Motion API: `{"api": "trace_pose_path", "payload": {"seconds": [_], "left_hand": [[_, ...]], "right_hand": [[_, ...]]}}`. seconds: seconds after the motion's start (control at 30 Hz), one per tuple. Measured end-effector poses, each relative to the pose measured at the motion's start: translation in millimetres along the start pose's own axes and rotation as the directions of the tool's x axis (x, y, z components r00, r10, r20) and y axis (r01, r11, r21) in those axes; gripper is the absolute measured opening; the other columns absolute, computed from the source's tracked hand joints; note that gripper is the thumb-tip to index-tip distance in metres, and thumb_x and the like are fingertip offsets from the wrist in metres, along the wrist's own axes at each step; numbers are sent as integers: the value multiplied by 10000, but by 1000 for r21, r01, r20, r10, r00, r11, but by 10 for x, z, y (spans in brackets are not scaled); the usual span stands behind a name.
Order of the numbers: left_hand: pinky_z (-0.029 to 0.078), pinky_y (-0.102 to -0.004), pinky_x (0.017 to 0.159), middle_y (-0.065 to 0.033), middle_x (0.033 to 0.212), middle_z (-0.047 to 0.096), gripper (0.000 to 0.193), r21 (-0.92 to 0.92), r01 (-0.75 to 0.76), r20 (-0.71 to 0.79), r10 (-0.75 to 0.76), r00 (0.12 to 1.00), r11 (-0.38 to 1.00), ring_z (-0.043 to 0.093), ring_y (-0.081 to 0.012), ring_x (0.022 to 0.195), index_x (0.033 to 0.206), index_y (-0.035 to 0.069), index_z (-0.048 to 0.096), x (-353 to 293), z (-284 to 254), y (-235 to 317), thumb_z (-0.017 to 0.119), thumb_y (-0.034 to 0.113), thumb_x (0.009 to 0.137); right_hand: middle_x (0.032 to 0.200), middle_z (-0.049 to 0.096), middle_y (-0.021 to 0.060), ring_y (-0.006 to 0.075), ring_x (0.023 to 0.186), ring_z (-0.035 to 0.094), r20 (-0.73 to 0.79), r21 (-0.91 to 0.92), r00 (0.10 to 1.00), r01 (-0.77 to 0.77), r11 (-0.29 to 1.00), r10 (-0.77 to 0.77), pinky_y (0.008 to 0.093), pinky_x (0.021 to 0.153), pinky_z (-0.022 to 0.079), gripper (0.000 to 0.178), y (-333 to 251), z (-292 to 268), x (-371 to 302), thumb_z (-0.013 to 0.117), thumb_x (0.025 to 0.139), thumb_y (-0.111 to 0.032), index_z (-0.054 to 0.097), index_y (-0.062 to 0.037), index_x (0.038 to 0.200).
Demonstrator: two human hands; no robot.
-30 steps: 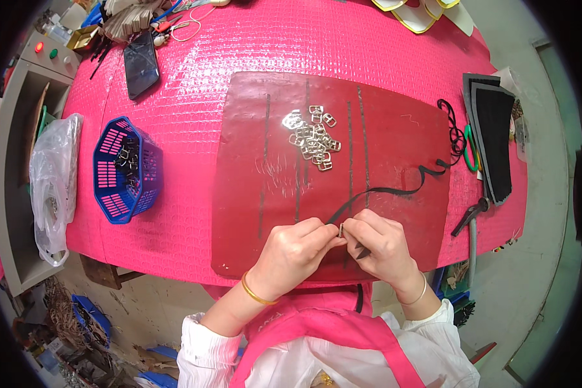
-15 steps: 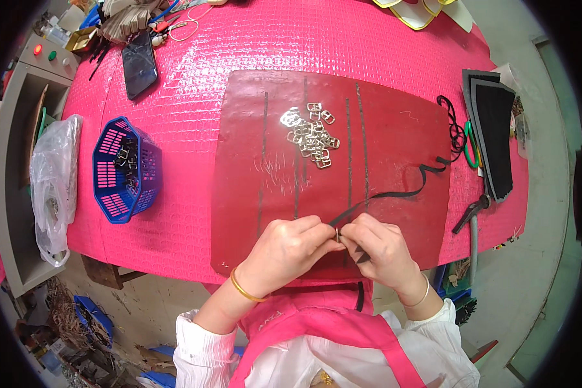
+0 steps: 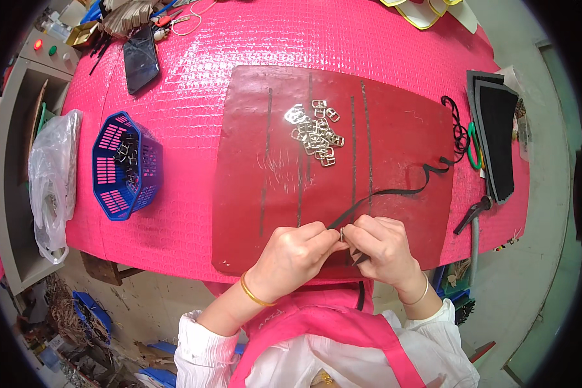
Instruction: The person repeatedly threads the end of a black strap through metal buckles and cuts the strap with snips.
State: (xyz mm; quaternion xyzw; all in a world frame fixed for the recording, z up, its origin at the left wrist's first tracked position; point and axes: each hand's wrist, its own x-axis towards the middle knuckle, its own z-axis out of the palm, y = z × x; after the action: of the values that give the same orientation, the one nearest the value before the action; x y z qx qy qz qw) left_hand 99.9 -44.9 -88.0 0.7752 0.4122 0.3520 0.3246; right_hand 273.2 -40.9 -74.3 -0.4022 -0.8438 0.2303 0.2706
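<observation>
My left hand (image 3: 294, 255) and my right hand (image 3: 385, 249) meet fingertip to fingertip at the mat's near edge, both pinched closed. Between them shows a small metal buckle (image 3: 342, 234), mostly covered by fingers; the left fingertips appear to grip it. A narrow black strap (image 3: 394, 191) runs from the fingertips across the mat to the far right. Its short end pokes out beneath my right hand, whose fingers close on it. How strap and buckle are joined is hidden. Farther up lies a loose pile of silver buckles (image 3: 318, 137).
The dark red mat (image 3: 407, 226) rests on a pink-covered table (image 3: 187, 129). On the left stands a blue basket (image 3: 150, 161) holding small metal pieces, with a phone (image 3: 141, 61) behind it. Black fabric pieces (image 3: 495, 136), green-handled scissors (image 3: 474, 145) and a black-handled tool (image 3: 473, 213) lie right.
The whole view has shifted slightly. My hands stay pinched together at the buckle, with the left wrist turned a little and small finger movements. The buckle pile and basket look unchanged.
</observation>
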Motion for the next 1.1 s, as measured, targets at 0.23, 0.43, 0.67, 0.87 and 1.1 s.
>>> {"api": "trace_pose_path", "payload": {"seconds": [0.23,0.43,0.67,0.87,1.1], "left_hand": [[403,-300,389,-62,573,510,143,24,-12,41,11,999,1000,525,-196,457,740,23,592,-21,5,2,696,93,671],[414,-285,397,-63,584,524,128,1,-16,68,16,998,1000,542,-190,466,751,20,597,-46,9,-20,688,78,681],[460,-234,435,-72,618,581,107,-508,239,141,-193,971,827,590,-136,510,776,-19,616,15,-125,-71,665,60,723],[484,-211,456,-72,640,608,103,-593,341,257,-231,939,729,613,-121,547,806,-32,635,78,-150,-75,651,45,740],[484,-211,452,-73,634,603,104,-640,391,313,-240,919,661,605,-118,531,798,-41,634,114,-206,-54,649,47,745]], "right_hand": [[607,444,60,208,474,478,16,77,1000,-26,997,25,299,429,382,283,15,7,-26,590,488,42,557,-13,764],[601,449,64,201,477,480,48,167,998,-51,985,43,293,430,382,256,27,6,-71,577,516,54,558,-12,763],[736,598,68,122,657,570,384,758,858,-504,413,341,249,548,431,94,30,-283,72,538,787,30,607,4,845],[731,617,44,72,644,558,347,805,885,-451,386,311,211,510,402,72,49,-159,105,595,782,-18,624,-1,846],[715,617,26,77,563,534,179,667,967,-256,700,184,210,456,365,83,63,-175,139,636,743,-29,631,-28,826]]}}
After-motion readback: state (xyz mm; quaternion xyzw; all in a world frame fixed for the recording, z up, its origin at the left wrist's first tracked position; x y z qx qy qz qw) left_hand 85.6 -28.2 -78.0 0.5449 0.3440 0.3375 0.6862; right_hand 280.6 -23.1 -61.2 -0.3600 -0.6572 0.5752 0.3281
